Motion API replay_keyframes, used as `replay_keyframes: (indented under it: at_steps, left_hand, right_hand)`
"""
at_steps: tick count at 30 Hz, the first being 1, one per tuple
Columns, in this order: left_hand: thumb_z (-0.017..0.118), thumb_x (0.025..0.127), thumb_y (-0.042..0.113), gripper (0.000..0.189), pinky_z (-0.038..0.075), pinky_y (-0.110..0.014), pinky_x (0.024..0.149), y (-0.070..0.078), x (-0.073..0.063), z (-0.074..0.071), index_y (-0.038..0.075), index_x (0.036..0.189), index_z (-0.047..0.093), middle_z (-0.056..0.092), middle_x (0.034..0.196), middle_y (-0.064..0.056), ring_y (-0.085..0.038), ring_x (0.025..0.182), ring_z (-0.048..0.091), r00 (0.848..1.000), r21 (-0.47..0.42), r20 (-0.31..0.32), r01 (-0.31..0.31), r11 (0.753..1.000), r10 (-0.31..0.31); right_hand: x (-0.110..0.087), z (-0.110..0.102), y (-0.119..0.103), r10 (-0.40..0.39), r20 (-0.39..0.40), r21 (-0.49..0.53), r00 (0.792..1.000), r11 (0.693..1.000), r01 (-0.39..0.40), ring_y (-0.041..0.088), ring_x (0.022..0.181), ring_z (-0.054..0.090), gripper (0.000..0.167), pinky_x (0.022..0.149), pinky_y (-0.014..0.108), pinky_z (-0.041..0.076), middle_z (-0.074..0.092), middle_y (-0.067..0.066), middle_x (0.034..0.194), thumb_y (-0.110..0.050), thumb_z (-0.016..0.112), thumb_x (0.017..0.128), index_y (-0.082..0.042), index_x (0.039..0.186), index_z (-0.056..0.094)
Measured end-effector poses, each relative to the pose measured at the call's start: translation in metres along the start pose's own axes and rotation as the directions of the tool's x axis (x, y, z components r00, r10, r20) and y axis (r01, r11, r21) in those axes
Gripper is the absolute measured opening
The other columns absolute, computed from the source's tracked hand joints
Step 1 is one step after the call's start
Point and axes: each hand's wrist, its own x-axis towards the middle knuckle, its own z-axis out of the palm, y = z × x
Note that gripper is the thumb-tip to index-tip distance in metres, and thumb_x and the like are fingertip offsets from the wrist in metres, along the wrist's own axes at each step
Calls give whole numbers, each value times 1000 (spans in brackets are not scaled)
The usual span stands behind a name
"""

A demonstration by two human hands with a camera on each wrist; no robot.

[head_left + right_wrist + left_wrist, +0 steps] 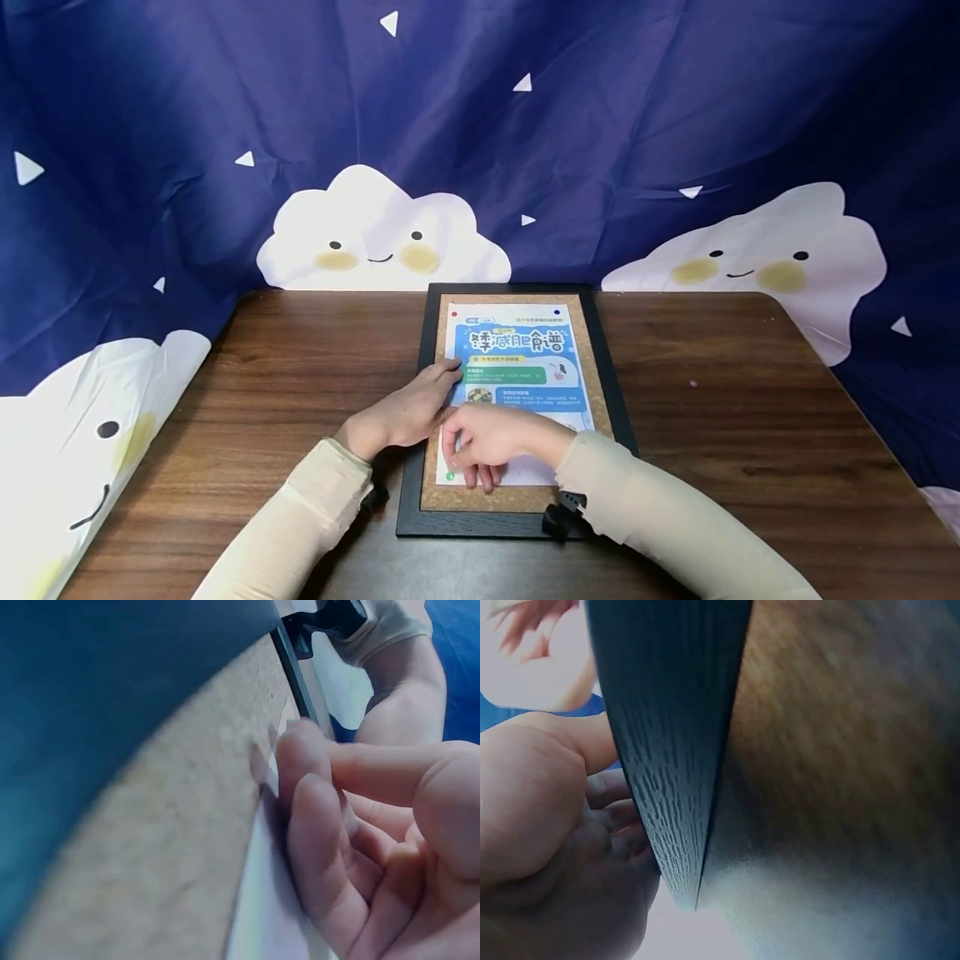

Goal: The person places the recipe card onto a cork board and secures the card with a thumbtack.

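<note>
A printed poster [525, 375] lies on a black-framed cork board [517, 500]. A red pin [454, 314] and a blue pin [557, 312] mark its upper corners. My right hand [498, 435] reaches across to the lower left corner, where thumb and index finger pinch at a green pin [450, 477]. In the right wrist view, the fingertips [304, 742] come together close over the paper [270, 900], largely hiding the pin. My left hand [411, 408] lies across the left side of the frame [671, 765], its fingers resting on the poster's left edge.
The board sits on a brown wooden table [735, 417], near its front. Behind the table hangs a dark blue cloth [465, 108] with clouds. A black wrist device [562, 517] on the right sleeve overlaps the frame's lower right in the head view.
</note>
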Motion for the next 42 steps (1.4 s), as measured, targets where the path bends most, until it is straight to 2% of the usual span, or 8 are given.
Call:
replay_keyframes:
  at_steps: [4, 6, 11, 15, 18, 22, 35, 42]
  left_hand:
    - [59, 112, 23, 63, 30, -61, 130, -22, 4, 15, -17, 158, 38, 28, 171, -32, -49, 161, 26, 1000, -3, -20, -19, 1000, 19]
    - [58, 113, 28, 65, 30, -58, 131, -36, 8, 24, -13, 160, 37, 27, 174, -28, -45, 163, 25, 1000, 40, -24, -18, 999, 19]
    - [57, 113, 35, 70, 35, -56, 128, -47, 10, 31, -8, 163, 36, 24, 176, -23, -40, 164, 25, 1000, 136, -18, -3, 991, 6]
    - [57, 113, 32, 68, 33, -55, 130, -35, 7, 23, -11, 162, 35, 24, 176, -25, -41, 165, 23, 1000, 62, -1, 23, 998, -23]
    - [57, 114, 25, 66, 31, -57, 130, -14, 3, 10, -15, 161, 35, 24, 175, -29, -44, 164, 22, 998, 16, 27, 53, 998, -54]
    - [58, 113, 17, 64, 30, -56, 131, 11, -1, -6, -17, 160, 33, 23, 174, -31, -45, 164, 22, 993, 47, 68, 96, 994, -99]
    - [55, 114, 20, 65, 31, -54, 131, 14, -1, -8, -15, 163, 29, 18, 177, -28, -43, 166, 18, 986, 67, 101, 128, 990, -134]
    - [55, 114, 19, 65, 31, -55, 131, 13, 0, -7, -14, 164, 29, 18, 177, -28, -43, 167, 18, 986, 60, 102, 130, 990, -136]
  right_hand:
    - [-10, 1, 8, -81, -39, 26, 996, 996, 82, 13, 51, 65, 14, 48, 26, 55, 73, 6, 70, -7, 62, 109, -9, 98, 70]
    - [-17, -1, 11, -112, -56, 15, 992, 993, 113, 11, 53, 65, 14, 51, 26, 56, 73, 5, 72, -10, 61, 109, -9, 99, 71]
    - [-34, -8, 19, -167, -97, 7, 981, 986, 168, 12, 61, 65, 15, 57, 25, 55, 74, 5, 79, -14, 61, 111, -6, 104, 73]
    - [-46, -13, 26, -200, -133, 23, 971, 979, 205, 15, 65, 66, 17, 60, 25, 56, 75, 6, 82, -13, 59, 111, -2, 108, 73]
    - [-54, -16, 31, -220, -161, 25, 962, 974, 226, 17, 66, 67, 19, 60, 26, 58, 75, 8, 82, -13, 59, 112, 1, 109, 73]
    - [-64, -22, 36, -231, -197, 21, 953, 970, 240, 19, 68, 67, 21, 61, 27, 58, 75, 10, 84, -16, 60, 112, 2, 110, 73]
    - [-88, -34, 49, -247, -290, 42, 925, 962, 270, 20, 70, 67, 24, 61, 30, 59, 75, 16, 87, -15, 60, 112, 6, 109, 71]
    - [-98, -37, 56, -227, -316, 53, 921, 965, 256, 22, 71, 68, 24, 62, 28, 59, 74, 13, 88, -15, 60, 112, 6, 110, 71]
